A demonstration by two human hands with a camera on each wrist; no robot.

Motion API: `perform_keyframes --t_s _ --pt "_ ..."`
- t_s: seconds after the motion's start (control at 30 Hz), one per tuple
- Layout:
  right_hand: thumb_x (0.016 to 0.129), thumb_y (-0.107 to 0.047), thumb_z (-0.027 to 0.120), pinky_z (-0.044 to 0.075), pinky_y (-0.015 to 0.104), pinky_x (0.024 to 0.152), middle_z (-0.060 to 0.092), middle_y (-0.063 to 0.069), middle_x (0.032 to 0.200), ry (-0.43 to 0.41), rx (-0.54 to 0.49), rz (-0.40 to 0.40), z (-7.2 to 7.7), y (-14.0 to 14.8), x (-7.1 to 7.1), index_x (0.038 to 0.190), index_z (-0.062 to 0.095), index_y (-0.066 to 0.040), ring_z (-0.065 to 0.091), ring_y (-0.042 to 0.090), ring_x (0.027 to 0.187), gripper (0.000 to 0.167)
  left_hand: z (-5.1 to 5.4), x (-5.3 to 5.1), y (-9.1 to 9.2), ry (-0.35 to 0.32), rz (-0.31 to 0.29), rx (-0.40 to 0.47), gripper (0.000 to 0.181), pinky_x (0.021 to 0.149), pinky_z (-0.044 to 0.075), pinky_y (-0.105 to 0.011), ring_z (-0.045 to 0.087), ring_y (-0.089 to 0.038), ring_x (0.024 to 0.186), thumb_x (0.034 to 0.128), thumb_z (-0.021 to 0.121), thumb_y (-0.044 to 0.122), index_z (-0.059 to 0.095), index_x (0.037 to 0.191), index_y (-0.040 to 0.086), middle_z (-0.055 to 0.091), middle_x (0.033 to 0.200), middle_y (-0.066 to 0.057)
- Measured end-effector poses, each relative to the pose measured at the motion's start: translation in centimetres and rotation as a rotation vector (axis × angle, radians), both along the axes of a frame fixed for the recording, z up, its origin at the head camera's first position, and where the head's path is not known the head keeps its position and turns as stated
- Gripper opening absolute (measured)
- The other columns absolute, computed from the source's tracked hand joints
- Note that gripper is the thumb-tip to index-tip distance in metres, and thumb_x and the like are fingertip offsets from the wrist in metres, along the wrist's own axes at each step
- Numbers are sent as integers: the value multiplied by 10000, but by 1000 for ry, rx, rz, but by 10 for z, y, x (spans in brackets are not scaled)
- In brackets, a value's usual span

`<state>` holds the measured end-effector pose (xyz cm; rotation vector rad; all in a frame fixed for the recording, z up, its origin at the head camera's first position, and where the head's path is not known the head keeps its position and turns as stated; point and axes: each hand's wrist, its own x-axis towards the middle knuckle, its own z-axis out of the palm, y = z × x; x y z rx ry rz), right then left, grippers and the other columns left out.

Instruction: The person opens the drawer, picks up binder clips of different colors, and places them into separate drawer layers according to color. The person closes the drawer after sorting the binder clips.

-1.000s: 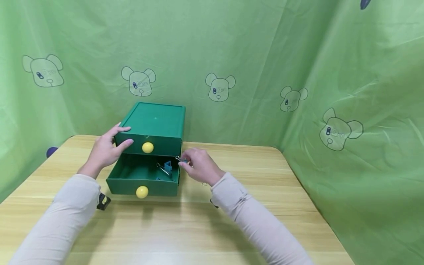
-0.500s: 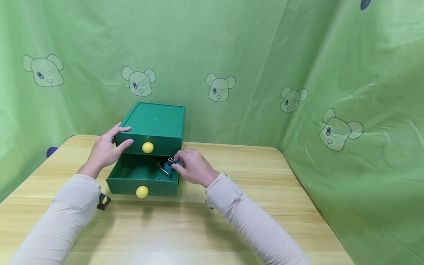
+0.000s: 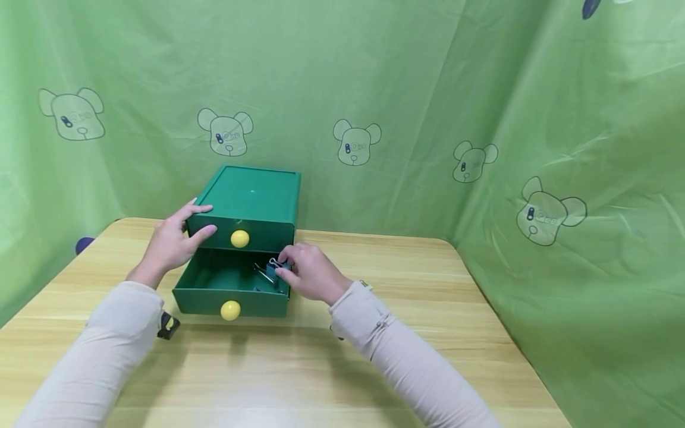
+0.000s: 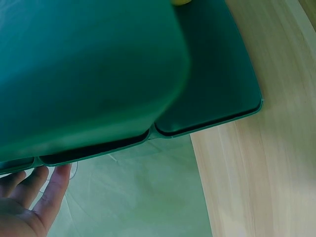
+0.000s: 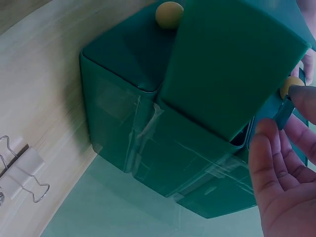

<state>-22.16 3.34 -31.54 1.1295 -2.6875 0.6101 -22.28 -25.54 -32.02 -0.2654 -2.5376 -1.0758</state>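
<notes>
My right hand (image 3: 313, 273) pinches a blue binder clip (image 5: 284, 112) between thumb and fingers, over the right side of the pulled-out middle drawer (image 3: 230, 300). Inside that drawer lies another blue binder clip (image 3: 266, 273) with metal handles, partly hidden. The drawer belongs to a green drawer unit (image 3: 251, 193) with yellow knobs. My left hand (image 3: 171, 244) rests on the unit's upper left corner, thumb against the top drawer's front and index finger on the top. In the left wrist view its other fingers (image 4: 52, 195) lie straight against the edge.
A white binder clip (image 5: 22, 170) lies on the wooden table (image 3: 407, 339), right of the unit. Below the open drawer is a closed bottom drawer (image 5: 131, 54). Clear tape (image 5: 145, 123) runs along the unit's side. A green curtain (image 3: 407, 89) hangs behind and at the sides.
My right hand has moved left from beside the drawer's right edge to over its inside, carrying the blue binder clip. My left hand and the drawer unit have stayed put.
</notes>
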Motion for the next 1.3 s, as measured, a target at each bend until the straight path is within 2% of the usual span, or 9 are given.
perform_keyframes --t_s 0.2,0.47,0.63,0.77,0.87,0.97,1.07,1.17,1.3 --pt "929 -243 680 510 220 745 637 76 969 -47 -61 11 -1 2 -2 1093 649 -19 600 181 832 280 -1 0 -1 -18 -10 36 578 996 325 -659 325 -552 1300 970 591 371 419 1450 99 262 1532 -258" --pt "939 -242 663 533 330 787 628 126 997 -150 -322 -76 -8 9 -8 1138 609 -11 608 233 890 310 -14 8 -14 -131 -97 276 833 1048 257 -637 223 -542 1351 958 600 386 65 1565 186 115 1549 -312" --pt "933 -262 665 515 363 885 620 126 1105 -202 -530 -141 -15 9 -14 1191 577 2 591 273 1035 380 -21 16 -27 -212 -274 260 887 1082 172 -627 113 -526 1387 987 565 334 -75 1540 67 16 1543 -343" --pt "937 -299 647 462 371 979 574 133 1273 -252 -622 -142 -21 10 -16 1292 518 8 532 267 1194 486 -29 22 -36 -253 -429 222 983 1090 133 -602 54 -564 1372 969 532 474 -113 1506 -37 -54 1531 -361" --pt "951 -319 615 397 406 1048 476 169 1414 -317 -632 -77 -27 13 -16 1395 427 17 448 280 1303 587 -35 26 -42 -258 -507 218 1029 1140 202 -325 28 -579 1362 947 542 518 -103 1499 -63 -70 1528 -362" --pt "952 -426 589 316 432 1104 333 196 1516 -406 -603 37 -34 19 -15 1486 285 19 330 315 1385 759 -41 28 -46 -260 -590 238 1060 1011 243 -73 -5 -594 1349 930 584 500 -104 1492 -79 -86 1519 -372" --pt "872 -628 588 248 433 1135 199 189 1573 -494 -550 140 -41 23 -15 1533 133 3 227 322 1429 1021 -46 28 -48 -256 -680 268 1110 985 244 -49 -52 -596 1335 905 621 504 -121 1485 -82 -117 1510 -375" --pt "703 -791 605 210 434 1144 71 166 1601 -549 -486 209 -46 26 -15 1543 1 -17 153 328 1446 1292 -50 28 -50 -260 -740 282 1156 1004 237 -62 -93 -590 1319 882 660 495 -146 1480 -77 -151 1500 -377" --pt "592 -744 727 197 422 1143 -61 113 1608 -565 -413 228 -50 26 -16 1535 -101 -52 113 312 1452 1432 -49 28 -49 -306 -715 266 1198 986 234 -42 -103 -572 1334 843 769 324 -169 1478 -64 -161 1506 -364"
